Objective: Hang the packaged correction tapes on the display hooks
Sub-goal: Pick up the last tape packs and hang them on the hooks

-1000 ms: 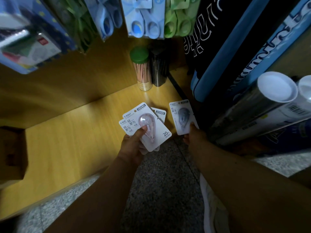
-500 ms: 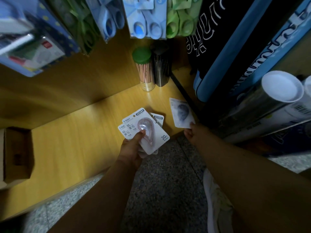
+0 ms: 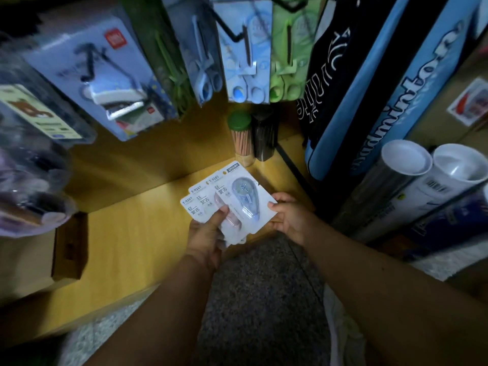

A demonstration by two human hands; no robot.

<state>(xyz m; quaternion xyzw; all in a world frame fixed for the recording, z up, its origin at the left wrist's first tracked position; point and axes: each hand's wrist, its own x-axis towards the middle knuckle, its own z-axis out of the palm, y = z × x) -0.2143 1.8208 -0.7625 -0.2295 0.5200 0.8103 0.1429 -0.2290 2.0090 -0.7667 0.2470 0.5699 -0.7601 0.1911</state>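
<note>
The tapes sit fanned above the shelf, pinched in the left hand; the right hand grips the top pack by its edge; the loose fan could slip and scatter; hooks hang overhead, already crowded.

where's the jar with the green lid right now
In the head view, the green-lidded jar stands upright at the back of the wooden shelf, centre frame, right beside a dark container, below the hanging scissors packs.
</note>
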